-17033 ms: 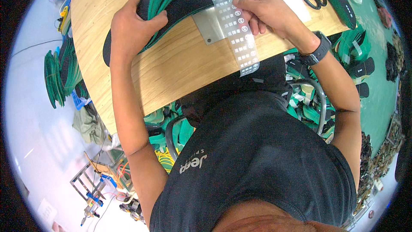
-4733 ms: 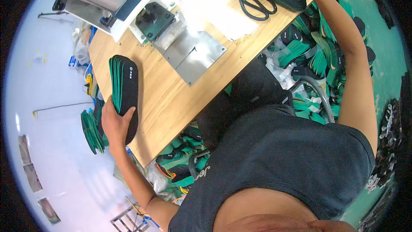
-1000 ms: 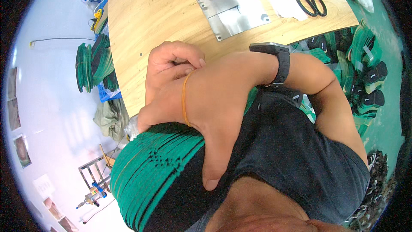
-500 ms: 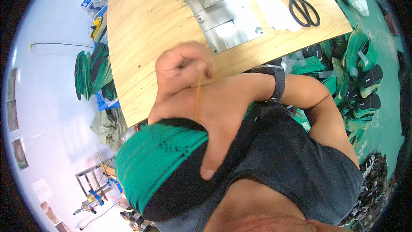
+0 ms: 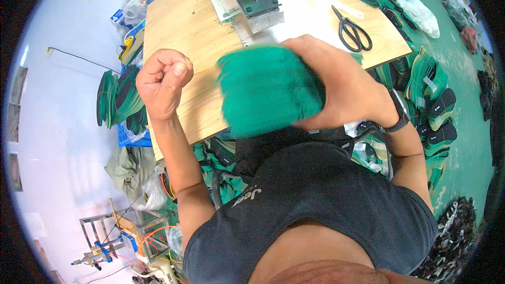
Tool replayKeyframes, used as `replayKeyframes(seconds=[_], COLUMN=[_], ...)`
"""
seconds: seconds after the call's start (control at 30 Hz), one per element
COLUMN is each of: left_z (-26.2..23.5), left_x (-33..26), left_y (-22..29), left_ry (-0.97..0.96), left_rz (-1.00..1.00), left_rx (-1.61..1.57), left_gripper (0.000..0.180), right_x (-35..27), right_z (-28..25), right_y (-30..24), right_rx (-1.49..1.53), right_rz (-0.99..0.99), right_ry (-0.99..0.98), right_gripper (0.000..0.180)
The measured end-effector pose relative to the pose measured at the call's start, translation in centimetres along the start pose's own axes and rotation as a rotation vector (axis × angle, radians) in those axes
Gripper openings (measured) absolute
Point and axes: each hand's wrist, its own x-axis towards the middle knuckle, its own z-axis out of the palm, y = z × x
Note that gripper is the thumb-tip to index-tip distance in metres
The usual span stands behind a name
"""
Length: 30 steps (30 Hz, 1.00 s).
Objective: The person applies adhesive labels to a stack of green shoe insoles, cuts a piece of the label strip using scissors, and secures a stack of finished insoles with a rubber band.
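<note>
My right hand (image 5: 347, 87), with a dark watch on its wrist, grips a thick stack of green insoles (image 5: 268, 90) between thumb and fingers. The stack is smeared by motion and hangs above the near edge of the wooden table, in front of my chest. To its left, apart from it, my left hand (image 5: 165, 81) is raised with fingers curled and thumb pressed against them. Whatever those fingers may pinch is too small to make out.
Black-handled scissors (image 5: 353, 31) lie at the table's right. A metal press-like fixture (image 5: 258, 8) stands at the far middle of the wooden table (image 5: 181, 31). Bundles of insoles (image 5: 436, 105) cover the floor at right; more insoles (image 5: 121, 97) hang over a blue crate at left.
The insole stack has moved from against my chest up and right over the table edge. My hands have separated, the left going left. The band stretched between them no longer shows.
</note>
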Motion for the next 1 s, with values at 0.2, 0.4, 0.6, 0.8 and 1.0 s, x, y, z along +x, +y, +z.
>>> replayKeyframes(seconds=[0.2,0.4,0.6,0.8,1.0], left_z=[6.3,11.3,12.3,10.6,13.1], left_x=[-0.4,-0.9,-2.8,-4.5,-3.2], left_y=[2.4,0.5,-1.5,-3.7,-7.8], left_ry=[0.073,-0.491,-0.269,-0.113,0.069], left_rz=[0.019,0.220,0.030,0.071,-0.129], left_rx=[0.151,0.654,0.825,0.953,0.237], left_gripper=[0.006,0.013,0.029,0.066,0.116], right_x=[-1.8,-2.5,-1.8,-1.3,0.7], right_z=[-0.1,1.6,1.8,1.1,4.4], right_y=[2.5,2.6,2.7,1.7,2.6], right_rx=[0.093,0.249,0.289,0.673,0.775], right_rz=[0.405,0.462,0.315,0.306,0.265], right_ry=[0.136,0.386,0.665,0.675,0.868], right_gripper=[0.071,0.077,0.069,0.039,0.023])
